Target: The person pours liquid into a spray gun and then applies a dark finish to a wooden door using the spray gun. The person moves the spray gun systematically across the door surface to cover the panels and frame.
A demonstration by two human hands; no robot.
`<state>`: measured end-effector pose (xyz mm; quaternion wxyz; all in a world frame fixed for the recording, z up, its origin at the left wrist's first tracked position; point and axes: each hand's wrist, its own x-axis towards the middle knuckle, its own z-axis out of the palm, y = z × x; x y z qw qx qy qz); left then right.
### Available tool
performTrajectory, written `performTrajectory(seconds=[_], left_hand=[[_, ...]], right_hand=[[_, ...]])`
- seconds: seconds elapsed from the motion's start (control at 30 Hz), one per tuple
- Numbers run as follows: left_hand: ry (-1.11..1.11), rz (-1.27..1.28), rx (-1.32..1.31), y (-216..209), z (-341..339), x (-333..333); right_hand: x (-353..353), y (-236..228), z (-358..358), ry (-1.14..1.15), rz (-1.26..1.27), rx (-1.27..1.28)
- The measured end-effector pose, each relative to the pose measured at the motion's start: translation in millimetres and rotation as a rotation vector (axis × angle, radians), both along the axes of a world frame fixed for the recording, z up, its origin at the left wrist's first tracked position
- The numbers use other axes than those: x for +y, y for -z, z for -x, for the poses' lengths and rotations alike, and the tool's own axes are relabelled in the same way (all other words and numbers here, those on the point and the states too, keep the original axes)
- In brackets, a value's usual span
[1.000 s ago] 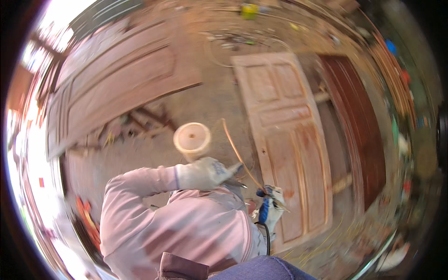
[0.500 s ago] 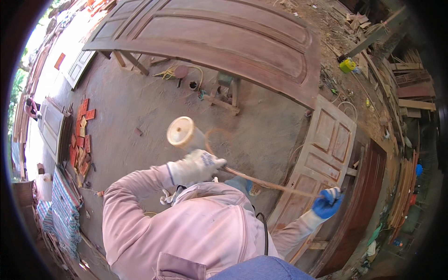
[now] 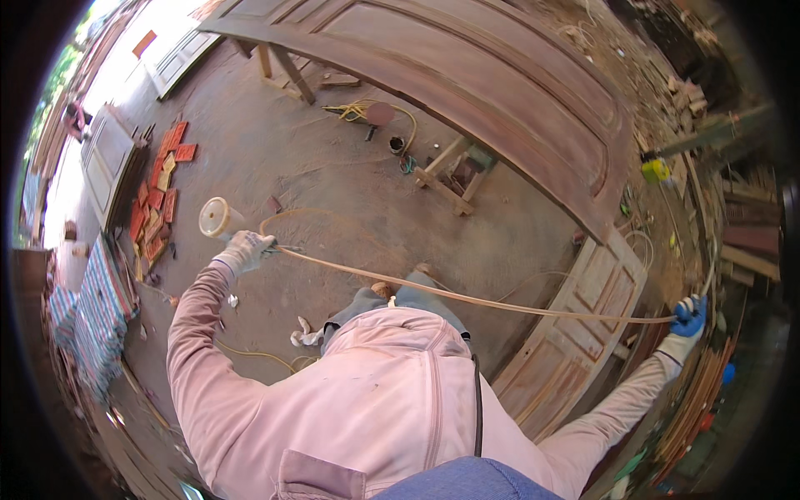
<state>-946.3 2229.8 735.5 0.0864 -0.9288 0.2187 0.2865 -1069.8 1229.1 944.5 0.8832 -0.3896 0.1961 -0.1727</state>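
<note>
My left hand (image 3: pixel 243 252), in a white glove, is closed round the handle of a spray gun with a round, off-white cup (image 3: pixel 218 218). The glove hides most of the gun's body. A pale orange air hose (image 3: pixel 467 295) runs from beneath that hand across my front, nearly taut, with a loop of it hanging behind. At the far right my right hand (image 3: pixel 689 317), in a white and blue glove, is closed on this hose, and a short length sticks up past the fingers. Both arms are spread wide.
A large panelled wooden door (image 3: pixel 467 75) lies raised on trestles ahead. Another panelled door (image 3: pixel 575 333) leans low at right. Red and orange blocks (image 3: pixel 154 204) lie at left near a striped sheet (image 3: pixel 100 308). A sander (image 3: pixel 380 114) with yellow cord rests on the floor.
My left hand has swung left with the spray gun, and my right hand has reached further out and up to the right. The hose between them now spans a longer stretch.
</note>
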Motion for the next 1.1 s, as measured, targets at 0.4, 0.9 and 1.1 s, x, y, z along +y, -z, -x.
performTrajectory(seconds=[0.4, 0.9, 1.1], left_hand=[[-0.214, -0.152, 0.022, -14, 16, -3], [-0.070, 0.575, -0.346, -230, -117, -164], [-0.048, 0.539, -0.308, -236, -138, -104]], right_hand=[[-21, -71, -146, 0.371, 0.974, 0.349], [543, 45, -289, -1.055, 1.185, -0.473], [618, 48, -328, -1.047, 1.211, -0.531]])
